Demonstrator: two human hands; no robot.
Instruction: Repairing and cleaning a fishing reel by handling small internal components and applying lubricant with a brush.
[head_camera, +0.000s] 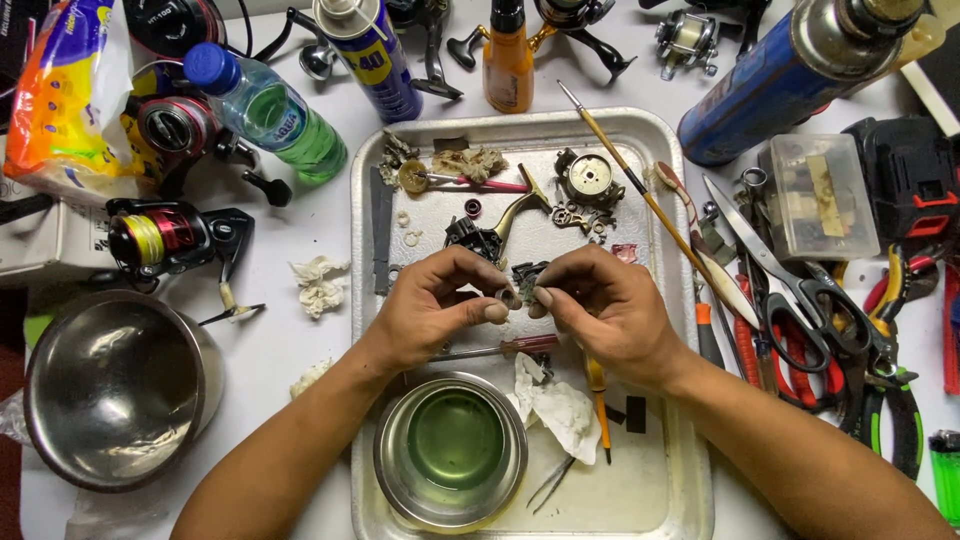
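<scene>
White table (310, 330), metal tray (660, 300), scattered tools (800, 300)

steel bowl (112, 390), scissors (790, 275), water bottle (265, 108)

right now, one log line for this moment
left hand pinching small metal part | right hand pinching same part | above metal tray

A small bowl (450, 450) stands in the tray (660, 490), scissors (775, 270) right, large bowl (115, 385) left.
</scene>
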